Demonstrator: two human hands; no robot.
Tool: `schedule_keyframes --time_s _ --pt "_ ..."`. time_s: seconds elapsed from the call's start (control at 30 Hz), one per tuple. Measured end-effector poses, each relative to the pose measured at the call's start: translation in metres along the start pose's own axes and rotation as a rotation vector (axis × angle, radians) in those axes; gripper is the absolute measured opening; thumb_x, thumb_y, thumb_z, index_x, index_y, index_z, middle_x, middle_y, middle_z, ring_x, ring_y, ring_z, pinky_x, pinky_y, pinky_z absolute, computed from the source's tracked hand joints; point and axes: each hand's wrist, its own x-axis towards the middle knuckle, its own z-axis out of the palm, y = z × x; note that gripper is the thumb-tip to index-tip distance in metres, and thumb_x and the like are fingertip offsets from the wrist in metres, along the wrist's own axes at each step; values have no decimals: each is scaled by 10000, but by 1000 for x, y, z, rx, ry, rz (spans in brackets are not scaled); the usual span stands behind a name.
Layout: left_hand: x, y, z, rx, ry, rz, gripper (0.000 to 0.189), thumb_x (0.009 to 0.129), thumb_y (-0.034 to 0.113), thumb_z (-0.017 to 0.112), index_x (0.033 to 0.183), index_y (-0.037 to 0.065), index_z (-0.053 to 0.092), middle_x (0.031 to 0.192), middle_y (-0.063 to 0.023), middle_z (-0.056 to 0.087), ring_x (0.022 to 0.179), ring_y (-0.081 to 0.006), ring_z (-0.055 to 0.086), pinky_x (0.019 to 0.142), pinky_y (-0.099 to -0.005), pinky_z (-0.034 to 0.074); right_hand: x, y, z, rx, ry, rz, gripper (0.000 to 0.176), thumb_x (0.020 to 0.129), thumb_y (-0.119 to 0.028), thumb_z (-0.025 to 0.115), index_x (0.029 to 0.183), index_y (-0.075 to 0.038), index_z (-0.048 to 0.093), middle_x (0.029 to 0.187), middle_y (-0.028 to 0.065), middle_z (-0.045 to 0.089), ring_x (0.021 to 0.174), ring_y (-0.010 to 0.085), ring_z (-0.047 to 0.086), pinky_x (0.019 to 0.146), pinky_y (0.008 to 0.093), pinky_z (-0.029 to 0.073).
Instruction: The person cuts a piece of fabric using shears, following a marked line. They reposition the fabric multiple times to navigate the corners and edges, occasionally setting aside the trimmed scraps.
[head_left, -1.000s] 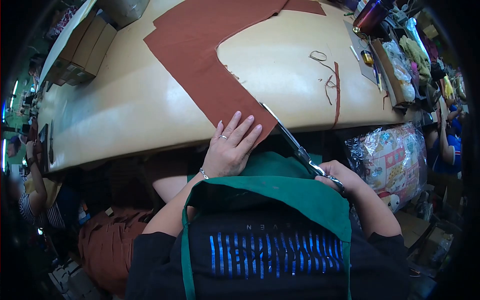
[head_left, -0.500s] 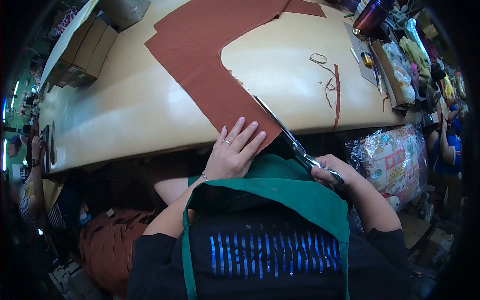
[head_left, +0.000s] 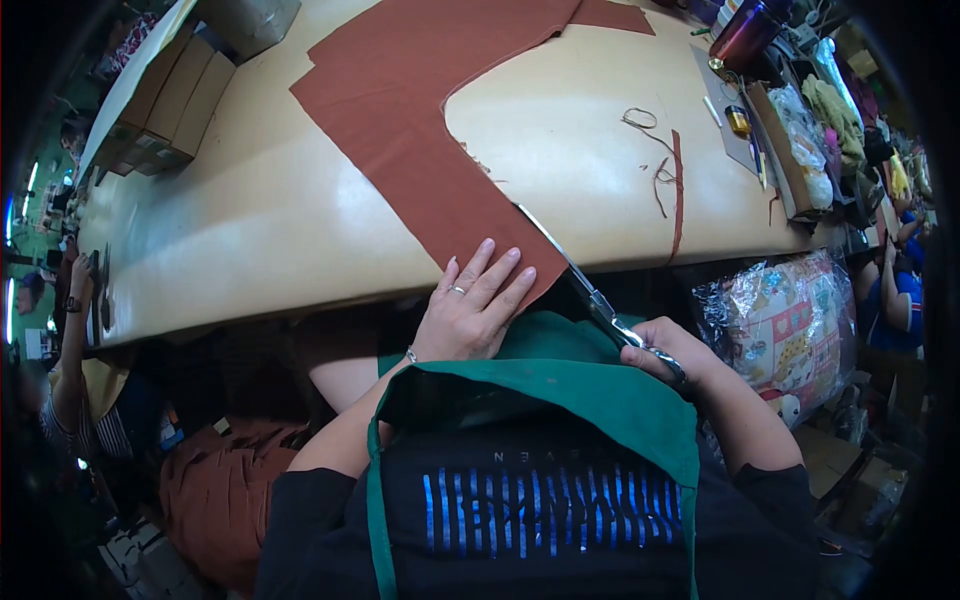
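Observation:
A large piece of rust-brown fabric (head_left: pixel 420 140) lies flat over the table, its near end reaching past the front edge. My left hand (head_left: pixel 470 308) rests on that end with fingers stretched out, pressing the cloth down; a ring and a bracelet show on it. In my right hand (head_left: pixel 668 350) are metal scissors (head_left: pixel 590 290), fingers wrapped round the handles. The long blades point away from me along the fabric's right edge, and they look closed together or nearly so. Part of the lower blade is hidden by the cloth.
Thin brown scraps (head_left: pixel 679 190) lie on the table (head_left: pixel 560 120) to the right. Cardboard boxes (head_left: pixel 175 110) stand at the left, a cluttered open box (head_left: pixel 785 150) at the right. A plastic-wrapped patterned bundle (head_left: pixel 785 325) sits beside my right arm. Brown cloth strips (head_left: pixel 225 490) hang below left.
The scissors and my right hand have shifted slightly down toward me, the blade tips dropping a little along the fabric edge. My left hand stays nearly in place on the cloth.

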Motion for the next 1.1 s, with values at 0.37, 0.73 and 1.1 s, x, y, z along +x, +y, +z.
schedule_keyframes --time_s 0.37,0.73,1.1 --pt "-1 3 -3 -40 -44 82 438 760 128 614 1188 111 519 1277 -119 438 1205 -338 392 869 -560 398 16 -21 -4 38 -94 51 552 758 -606 534 686 -62 476 546 24 499 478 105 500 458 243 410" --pt "-2 -1 7 -134 44 64 508 721 140 605 1216 152 493 1280 -94 440 1195 -331 409 876 -562 382 15 -6 -2 23 -90 -72 549 777 -613 491 661 -77 461 596 -35 474 562 48 436 484 221 360" --pt "0 -35 3 176 30 102 465 769 125 487 1233 134 463 1291 -62 431 1243 -247 364 929 -611 260 15 -5 -4 -8 -69 -80 519 786 -586 505 658 -85 457 586 -46 446 551 42 393 476 217 334"
